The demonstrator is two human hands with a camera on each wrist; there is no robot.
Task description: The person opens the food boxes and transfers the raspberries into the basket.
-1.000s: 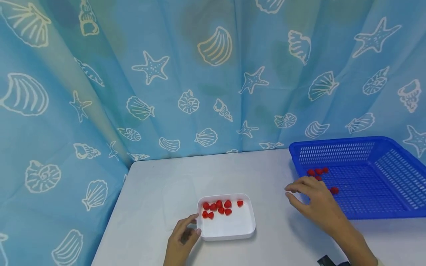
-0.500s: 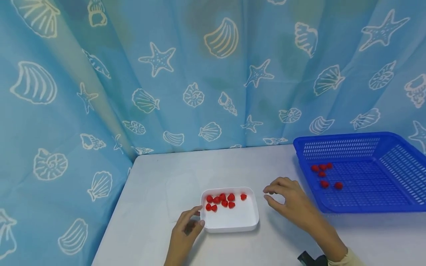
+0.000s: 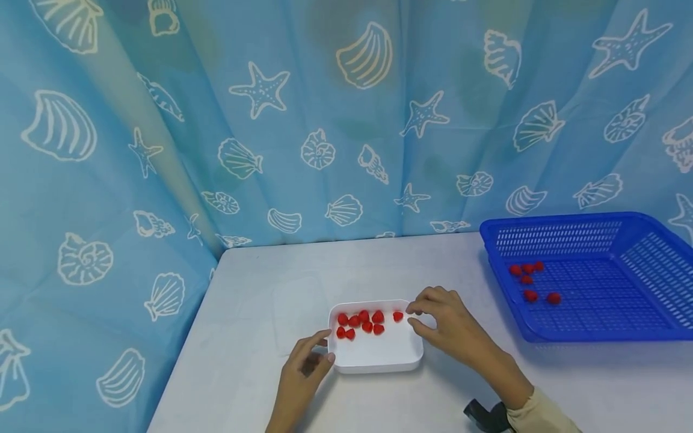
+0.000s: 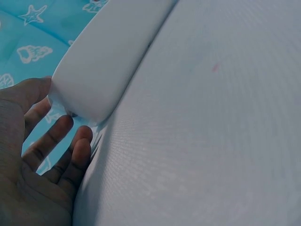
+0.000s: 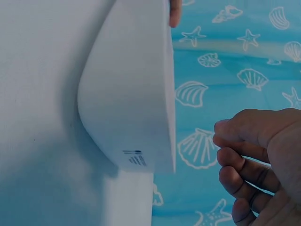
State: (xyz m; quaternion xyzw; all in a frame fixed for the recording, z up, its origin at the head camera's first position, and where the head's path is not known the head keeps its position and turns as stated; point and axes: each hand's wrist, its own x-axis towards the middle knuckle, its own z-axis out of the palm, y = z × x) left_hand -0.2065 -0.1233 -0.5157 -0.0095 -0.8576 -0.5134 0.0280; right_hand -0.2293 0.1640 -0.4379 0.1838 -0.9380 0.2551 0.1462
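A white rectangular tray [image 3: 373, 355] stands on the table with several red raspberries [image 3: 354, 322] in its far half. My left hand [image 3: 301, 368] holds the tray's left end, thumb and index finger at the rim. In the left wrist view, the thumb of that hand [image 4: 28, 141] meets the tray's rim [image 4: 101, 61] while the other fingers spread loosely below. My right hand [image 3: 446, 325] is above the tray's right rim, beside a lone raspberry [image 3: 397, 316]. In the right wrist view, its bent fingers [image 5: 235, 174] show nothing between them.
A blue perforated basket [image 3: 622, 300] with several raspberries [image 3: 527, 276] in its left part stands at the right. A clear flat sheet or lid [image 3: 298, 307] lies left of the tray. A shell-patterned blue curtain [image 3: 325, 120] closes off the back and left.
My right hand has moved left from the basket's near side to the tray's right rim. The left hand stays at the tray. The head view has shifted slightly.
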